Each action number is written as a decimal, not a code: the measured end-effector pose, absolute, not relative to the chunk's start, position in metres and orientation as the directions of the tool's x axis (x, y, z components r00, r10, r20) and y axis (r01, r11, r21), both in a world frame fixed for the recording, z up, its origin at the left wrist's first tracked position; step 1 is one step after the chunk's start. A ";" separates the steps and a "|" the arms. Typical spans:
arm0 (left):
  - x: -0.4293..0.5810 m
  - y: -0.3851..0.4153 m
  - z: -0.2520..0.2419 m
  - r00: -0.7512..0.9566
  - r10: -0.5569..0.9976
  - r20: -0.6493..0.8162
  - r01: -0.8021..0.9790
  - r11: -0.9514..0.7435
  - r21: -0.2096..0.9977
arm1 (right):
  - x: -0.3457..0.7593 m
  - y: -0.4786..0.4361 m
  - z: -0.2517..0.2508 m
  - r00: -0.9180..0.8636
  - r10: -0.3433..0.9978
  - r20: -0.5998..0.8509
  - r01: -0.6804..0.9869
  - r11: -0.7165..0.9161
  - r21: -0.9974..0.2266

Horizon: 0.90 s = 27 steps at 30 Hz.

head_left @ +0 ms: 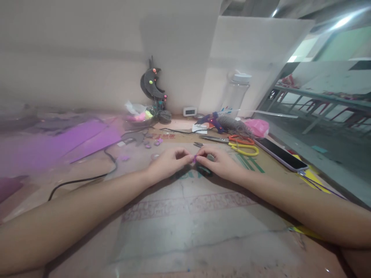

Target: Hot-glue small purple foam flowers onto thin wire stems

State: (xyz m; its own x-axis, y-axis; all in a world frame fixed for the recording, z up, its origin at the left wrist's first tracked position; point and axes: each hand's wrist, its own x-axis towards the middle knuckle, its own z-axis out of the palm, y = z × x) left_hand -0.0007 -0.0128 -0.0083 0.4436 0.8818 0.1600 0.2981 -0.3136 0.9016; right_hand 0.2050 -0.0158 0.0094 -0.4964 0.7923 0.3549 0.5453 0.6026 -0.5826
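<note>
My left hand (169,164) and my right hand (218,163) meet over the middle of the table, thumbs and forefingers pinched. Between the fingertips shows a tiny purple piece (194,158), mostly hidden, so its shape and material cannot be made out. Both hands are closed on it. Just beyond the right hand lie scissors with yellow handles (245,149) and a pair with orange handles (241,139). Small purple scraps (158,142) are scattered past the left hand, and a dark object (203,170) lies partly under the right fingers.
At left spreads a large purple sheet (87,139), with a black cord (78,180) nearby. Toward the back stand a grey crescent decoration (152,85), a small digital display (189,111), a blue glue gun (213,121), grey yarn (234,125) and a bottle (236,94). A phone (281,154) lies right.
</note>
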 end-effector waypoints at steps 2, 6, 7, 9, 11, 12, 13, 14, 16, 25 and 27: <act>-0.001 -0.012 -0.008 0.446 0.879 0.170 0.296 -0.324 0.899 | 0.205 -0.016 0.009 -0.485 0.805 0.342 0.545 0.584 -0.602; -0.001 -0.013 -0.007 0.430 0.889 0.155 0.299 -0.302 0.905 | 0.205 -0.015 0.007 -0.456 0.822 0.341 0.551 0.562 -0.617; -0.001 -0.013 -0.007 0.436 0.888 0.148 0.301 -0.299 0.906 | 0.205 -0.015 0.006 -0.457 0.821 0.344 0.551 0.564 -0.615; -0.001 -0.013 -0.007 0.444 0.886 0.137 0.307 -0.294 0.905 | 0.205 -0.016 0.006 -0.468 0.812 0.349 0.545 0.576 -0.609; 0.000 -0.012 -0.008 0.415 0.899 0.141 0.300 -0.281 0.911 | 0.207 -0.014 0.005 -0.470 0.806 0.360 0.535 0.585 -0.610; 0.000 -0.011 -0.009 0.388 0.909 0.150 0.289 -0.275 0.917 | 0.208 -0.013 0.004 -0.456 0.807 0.375 0.533 0.585 -0.611; 0.000 -0.009 -0.010 0.356 0.919 0.169 0.270 -0.274 0.923 | 0.209 -0.010 0.003 -0.431 0.809 0.399 0.537 0.585 -0.607; 0.000 -0.007 -0.011 0.320 0.928 0.192 0.245 -0.277 0.929 | 0.211 -0.007 0.002 -0.401 0.809 0.429 0.547 0.587 -0.596; 0.000 -0.003 -0.014 0.260 0.937 0.233 0.192 -0.286 0.939 | 0.216 0.001 -0.001 -0.363 0.794 0.488 0.583 0.602 -0.546; -0.003 0.000 -0.015 0.248 0.938 0.241 0.221 -0.297 0.929 | 0.222 0.013 -0.007 -0.593 0.696 0.405 0.654 0.710 -0.261; -0.002 -0.001 -0.014 0.254 0.937 0.239 0.231 -0.299 0.926 | 0.221 0.013 -0.008 -0.614 0.689 0.385 0.657 0.716 -0.235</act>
State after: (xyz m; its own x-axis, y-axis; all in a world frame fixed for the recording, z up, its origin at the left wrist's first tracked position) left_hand -0.0022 -0.0010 -0.0139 0.2544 0.9370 0.2392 0.2310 -0.2991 0.9259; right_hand 0.2206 0.0126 -0.0078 -0.6137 0.6894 0.3848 0.6571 0.7162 -0.2352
